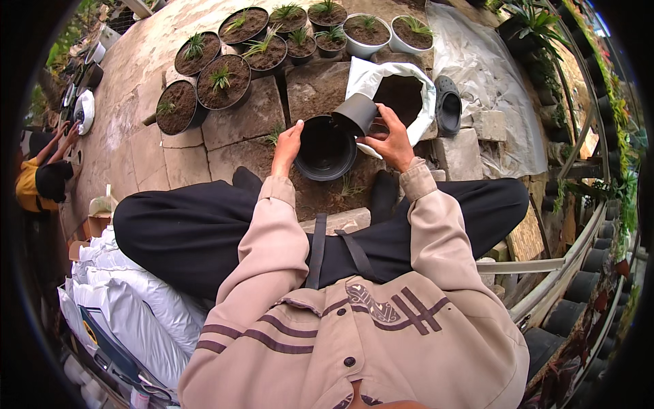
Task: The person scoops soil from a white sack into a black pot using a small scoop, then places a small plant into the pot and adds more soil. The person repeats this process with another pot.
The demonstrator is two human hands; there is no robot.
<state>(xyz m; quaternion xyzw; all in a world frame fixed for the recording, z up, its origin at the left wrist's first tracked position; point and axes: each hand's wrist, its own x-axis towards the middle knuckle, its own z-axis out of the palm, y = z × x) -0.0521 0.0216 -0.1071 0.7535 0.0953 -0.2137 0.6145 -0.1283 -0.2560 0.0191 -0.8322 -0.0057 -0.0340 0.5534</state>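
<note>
My left hand (287, 147) grips the left rim of a large black plastic pot (327, 174), whose dark inside faces up. In my right hand (392, 137) is a smaller black plastic pot (356, 113), tipped over the large pot's upper right rim. Whether soil is falling from it I cannot tell. Just beyond my right hand stands an open white sack (357, 76) with dark soil (398, 98) inside. A small grassy plant (274, 135) shows beside my left hand, and loose grassy sprigs (350, 188) lie on the ground below the large pot.
Several potted grassy plants (224, 82) stand ahead and to the left. A dark clog (449, 106) rests on concrete blocks (460, 153) at the right, near plastic sheeting (490, 76). Filled white sacks (133, 312) lie at my left. Another person (43, 179) works at far left.
</note>
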